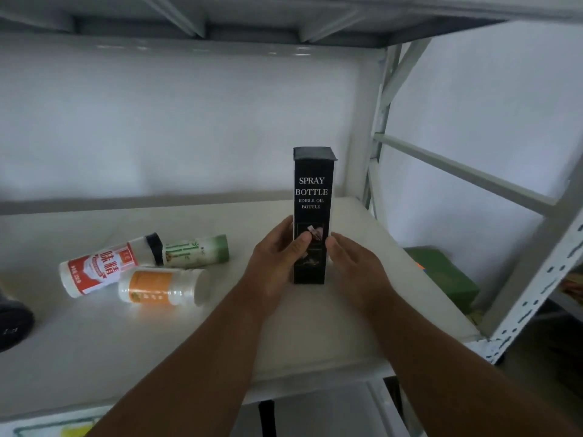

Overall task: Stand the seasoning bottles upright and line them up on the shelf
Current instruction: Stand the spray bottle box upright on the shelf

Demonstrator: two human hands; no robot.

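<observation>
A tall black box marked "spray bottle" [313,197] stands upright on the white shelf [220,326], right of centre. My left hand [277,260] grips its lower left side with the thumb across the front. My right hand [353,266] rests against its lower right side. To the left, three bottles lie on their sides: a red-and-white bottle with a black cap [104,266], a green-labelled bottle [197,251] behind, and an orange-labelled bottle [164,287] in front.
A dark round object [12,323] sits at the shelf's left edge. The white shelf post [536,279] and a slanted brace [457,171] stand at the right. A green box [444,275] lies beyond the shelf's right end. Another shelf board hangs overhead.
</observation>
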